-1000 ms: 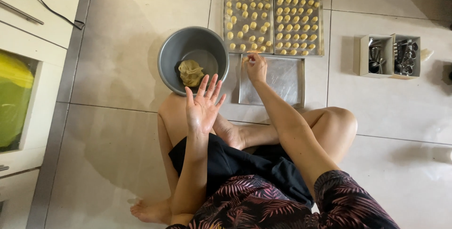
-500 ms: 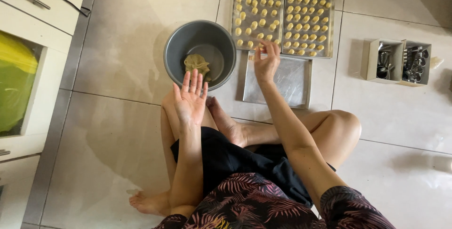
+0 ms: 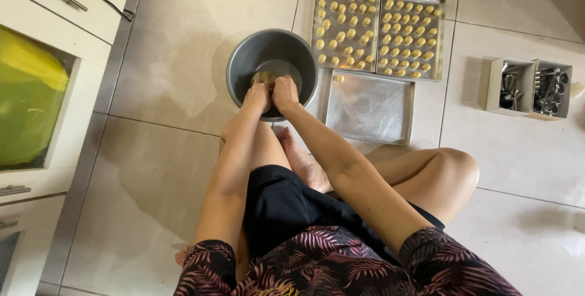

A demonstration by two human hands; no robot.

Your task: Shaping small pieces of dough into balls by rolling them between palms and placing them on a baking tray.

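I sit cross-legged on a tiled floor with a grey metal bowl [image 3: 239, 64] in front of my knees. A lump of yellow dough [image 3: 264, 77] lies in the bowl. My left hand [image 3: 257, 96] and my right hand [image 3: 284, 92] are side by side inside it, fingers curled down onto the dough with the fingertips hidden. To the right of the bowl lies a foil-lined tray [image 3: 370, 108] with a single dough ball [image 3: 339, 78] at its far left corner.
Two trays [image 3: 347, 25] [image 3: 409, 34] filled with several rows of small dough balls lie beyond the near tray. A white box of metal cutters [image 3: 529, 86] stands at the right. Cabinets and an oven door with a yellow-green front [image 3: 30, 101] line the left side.
My left hand, raised open above my knee, has dropped into the bowl. My right hand has left the near tray's far corner and moved left into the bowl beside it.
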